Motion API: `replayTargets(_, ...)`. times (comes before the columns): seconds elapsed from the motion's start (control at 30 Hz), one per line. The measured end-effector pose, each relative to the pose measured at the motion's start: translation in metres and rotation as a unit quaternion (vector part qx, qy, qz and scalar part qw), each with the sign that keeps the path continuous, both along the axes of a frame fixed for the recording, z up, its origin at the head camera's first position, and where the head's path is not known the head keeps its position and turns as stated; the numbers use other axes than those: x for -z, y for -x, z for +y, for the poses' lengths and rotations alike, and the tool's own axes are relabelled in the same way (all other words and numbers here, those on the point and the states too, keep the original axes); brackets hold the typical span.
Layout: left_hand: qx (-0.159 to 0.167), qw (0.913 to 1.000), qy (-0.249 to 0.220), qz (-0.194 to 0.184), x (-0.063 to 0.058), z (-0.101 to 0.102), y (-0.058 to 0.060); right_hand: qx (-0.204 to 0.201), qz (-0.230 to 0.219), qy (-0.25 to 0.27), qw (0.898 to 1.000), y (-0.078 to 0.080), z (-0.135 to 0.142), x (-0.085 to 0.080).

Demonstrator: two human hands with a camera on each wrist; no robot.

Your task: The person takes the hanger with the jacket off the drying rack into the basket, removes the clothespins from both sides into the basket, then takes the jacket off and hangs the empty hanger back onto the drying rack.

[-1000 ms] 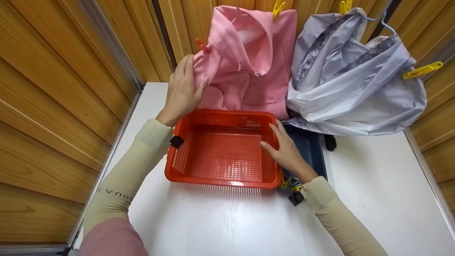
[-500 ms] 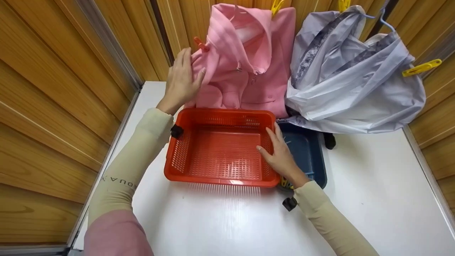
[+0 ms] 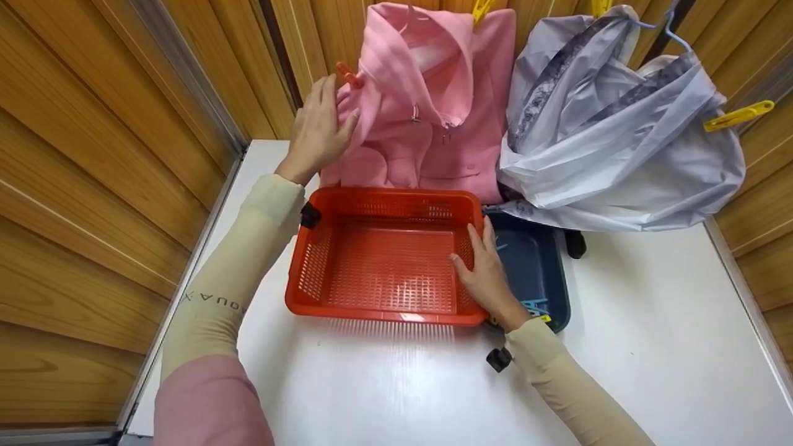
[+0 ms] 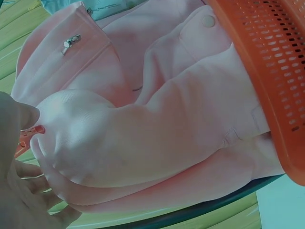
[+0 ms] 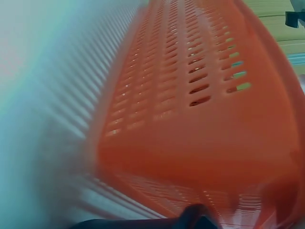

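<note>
A pink zip jacket hangs at the back, with a red clothespin at its shoulder. My left hand touches the jacket's left side below that clothespin, fingers extended. In the left wrist view, the left hand has its thumb near the clothespin and its fingers spread along the sleeve's edge. In front of the jacket stands a red perforated basket with nothing inside. My right hand rests at the basket's right rim, fingers loosely extended. The right wrist view shows the basket wall, not the fingers.
A dark blue tray with several clothespins sits right of the basket, partly hidden. A grey-white garment hangs at the back right with yellow clothespins. Wooden panels enclose the white table.
My left hand has shifted slightly up along the jacket's side. The right hand has moved a little left and down at the basket rim, uncovering more of the blue tray.
</note>
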State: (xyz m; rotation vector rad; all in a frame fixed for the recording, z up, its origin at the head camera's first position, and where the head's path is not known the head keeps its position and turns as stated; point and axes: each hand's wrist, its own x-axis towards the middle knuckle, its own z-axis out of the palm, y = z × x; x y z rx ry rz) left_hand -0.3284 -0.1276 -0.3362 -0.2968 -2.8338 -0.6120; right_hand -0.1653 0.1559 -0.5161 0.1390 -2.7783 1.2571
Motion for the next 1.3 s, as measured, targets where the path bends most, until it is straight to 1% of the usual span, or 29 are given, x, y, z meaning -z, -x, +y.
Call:
replayTargets(0.23, 0.018, 0.9998, 0.004, 0.002, -0.002, 0.002, 0.012, 0.015, -0.023, 0.032, 0.999, -0.002, 0.002, 0.005)
replayTargets(0.43, 0.032, 0.9993, 0.019, -0.010, -0.003, 0.002, 0.018, 0.015, -0.015, 0.033, 0.999, -0.002, 0.002, 0.007)
replayTargets(0.57, 0.038, 0.9988, 0.025, -0.019, -0.006, 0.003, 0.021, 0.014, -0.014, 0.037, 0.999, -0.002, 0.002, 0.008)
replayTargets(0.7, 0.043, 0.9987, 0.014, -0.024, -0.011, 0.003, 0.026, 0.016, -0.015, 0.041, 0.999, -0.002, 0.000, 0.007)
replayTargets(0.8, 0.050, 0.9981, -0.012, -0.033, -0.015, 0.002, 0.031, 0.017, -0.018, 0.042, 0.999, -0.002, 0.000, 0.006)
replayTargets(0.93, 0.054, 0.9947, -0.060, -0.065, -0.017, 0.001, 0.035, 0.015, -0.023, 0.045, 0.999, -0.002, 0.000, 0.006)
replayTargets(1.03, 0.046, 0.9912, -0.082, -0.093, -0.019, 0.001, 0.037, 0.016, -0.023, 0.048, 0.998, -0.002, 0.000, 0.007)
replayTargets(1.17, 0.042, 0.9878, -0.090, -0.120, -0.021, 0.001, 0.040, 0.018, -0.019, 0.052, 0.998, -0.003, 0.000, 0.007)
replayTargets(1.3, 0.055, 0.9836, -0.090, -0.146, -0.020, 0.000, 0.043, 0.022, -0.012, 0.050, 0.998, -0.004, -0.002, 0.007)
